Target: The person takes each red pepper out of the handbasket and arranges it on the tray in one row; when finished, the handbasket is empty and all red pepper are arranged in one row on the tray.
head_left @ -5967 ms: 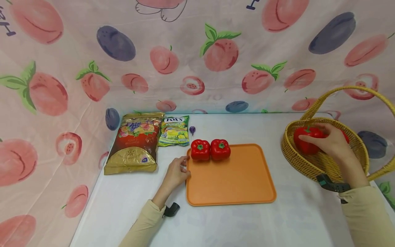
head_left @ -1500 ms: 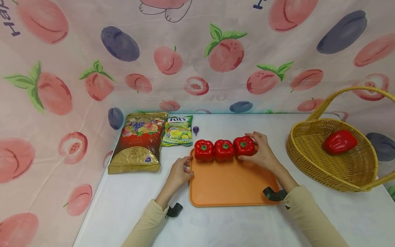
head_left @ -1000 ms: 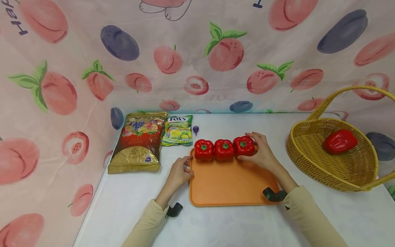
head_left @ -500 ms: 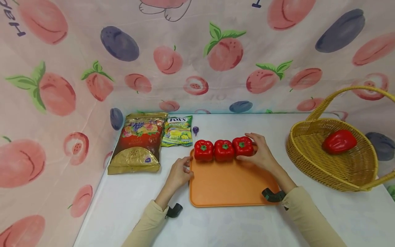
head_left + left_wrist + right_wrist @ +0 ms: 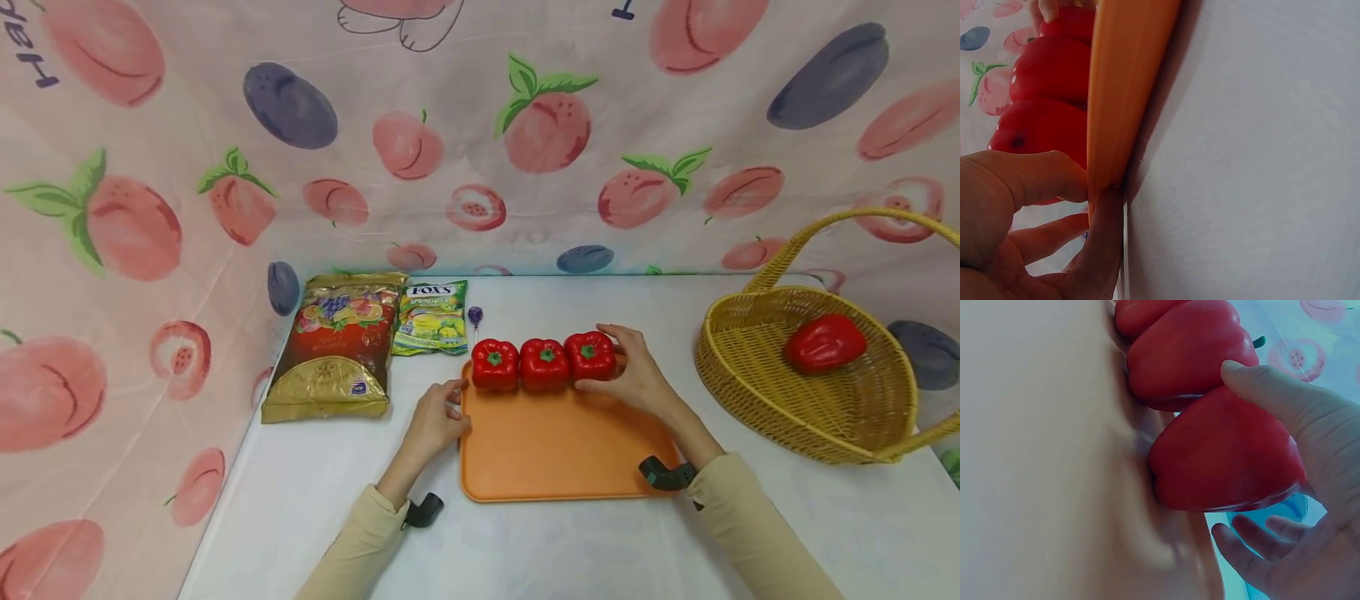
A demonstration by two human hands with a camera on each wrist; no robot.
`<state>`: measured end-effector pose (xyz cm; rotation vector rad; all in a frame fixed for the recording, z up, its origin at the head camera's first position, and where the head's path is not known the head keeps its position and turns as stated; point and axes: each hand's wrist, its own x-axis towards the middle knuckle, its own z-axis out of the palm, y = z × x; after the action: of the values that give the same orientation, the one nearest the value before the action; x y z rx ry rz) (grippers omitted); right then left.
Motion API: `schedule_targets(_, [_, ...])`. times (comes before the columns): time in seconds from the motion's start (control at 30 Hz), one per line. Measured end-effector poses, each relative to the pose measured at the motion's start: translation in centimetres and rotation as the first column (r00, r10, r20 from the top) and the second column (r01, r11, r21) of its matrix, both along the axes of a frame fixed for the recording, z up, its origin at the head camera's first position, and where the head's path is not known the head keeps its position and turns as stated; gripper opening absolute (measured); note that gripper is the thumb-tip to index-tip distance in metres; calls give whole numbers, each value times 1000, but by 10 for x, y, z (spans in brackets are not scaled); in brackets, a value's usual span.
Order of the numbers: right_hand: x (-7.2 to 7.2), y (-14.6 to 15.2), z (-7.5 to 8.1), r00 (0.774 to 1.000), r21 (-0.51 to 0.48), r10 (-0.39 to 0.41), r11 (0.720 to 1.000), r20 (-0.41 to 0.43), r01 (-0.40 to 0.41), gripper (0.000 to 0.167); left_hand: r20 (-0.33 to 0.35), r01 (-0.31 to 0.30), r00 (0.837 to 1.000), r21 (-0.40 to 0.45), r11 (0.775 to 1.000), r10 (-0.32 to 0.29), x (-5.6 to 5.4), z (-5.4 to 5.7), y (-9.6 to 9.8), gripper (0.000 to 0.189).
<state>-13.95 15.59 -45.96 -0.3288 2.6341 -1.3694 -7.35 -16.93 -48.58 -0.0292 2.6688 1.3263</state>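
Three red bell peppers stand side by side along the far edge of an orange tray, stems up. My right hand holds the rightmost bell pepper, thumb on its near side and fingers around the far right. In the right wrist view that bell pepper rests on the tray, close beside the middle bell pepper. My left hand pinches the tray's left rim; the left wrist view has the thumb over the rim and a finger beneath it.
A yellow wicker basket with one red bell pepper stands on the right. Behind the left hand lie a brown-and-gold candy bag, a green Fox's candy bag and a purple lollipop. A fruit-print cloth hangs behind the white table.
Six seconds ago my right hand gripped a bell pepper inside the basket; now that pepper stands third in the tray's row. Both hands have stayed nearly still over the last 1.5 seconds.
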Motion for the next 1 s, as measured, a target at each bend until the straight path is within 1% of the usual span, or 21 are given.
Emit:
schedule_targets(0.17, [1,3,3,1000,6,-6,1000,-5,6,97,0,0,1000,-1,1000,0,0,1,0,57])
schedule_targets(0.43, [2,6,6,1000,-19,-14,1000,10,14,97,-58,24,998,15,1000,-23,1,-1,-1,56])
schedule_targets(0.7, [3,9,9,999,2,-36,999,6,36,95,-37,9,999,22,1000,-8,1,-2,-1,55])
schedule_targets(0.87, [4,13,11,999,14,-35,999,-11,36,94,-54,12,999,23,1000,-11,2,-2,-1,55])
schedule_targets(1.0, [3,18,15,999,8,-36,999,-30,37,90,-52,13,999,21,1000,-11,2,-2,-1,55])
